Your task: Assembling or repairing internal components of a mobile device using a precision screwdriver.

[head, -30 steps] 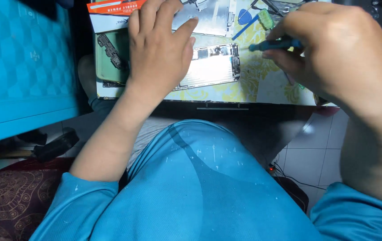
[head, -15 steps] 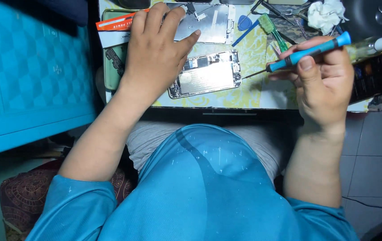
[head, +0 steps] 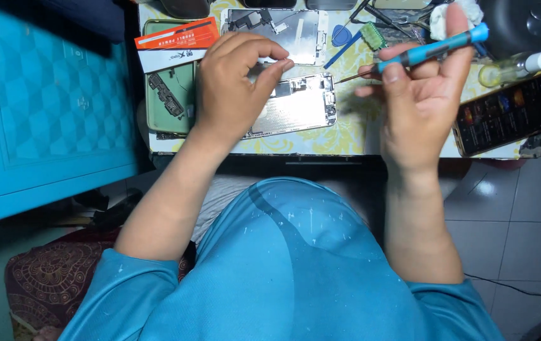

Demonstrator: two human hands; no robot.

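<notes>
Left hand (head: pixel 232 88) sat curled, its fingers (head: pixel 276 66) pinched together over the opened phone chassis (head: pixel 299 104), whether on a tiny part I couldn't tell. Right hand (head: pixel 422 95) was lifted clear, fingers closed around the blue screwdriver (head: pixel 431 50), tip pointing back at the chassis. Beyond the left fingers lay a second metal plate (head: pixel 295 28); past the right, a blue pick (head: pixel 341 35), a small bottle (head: pixel 523 63) and a dark box (head: pixel 513 110) on the counter (head: pixel 340 136). Risk, I judged: anything pinched could slip and vanish among that clutter, or the tip could scratch the board.
</notes>
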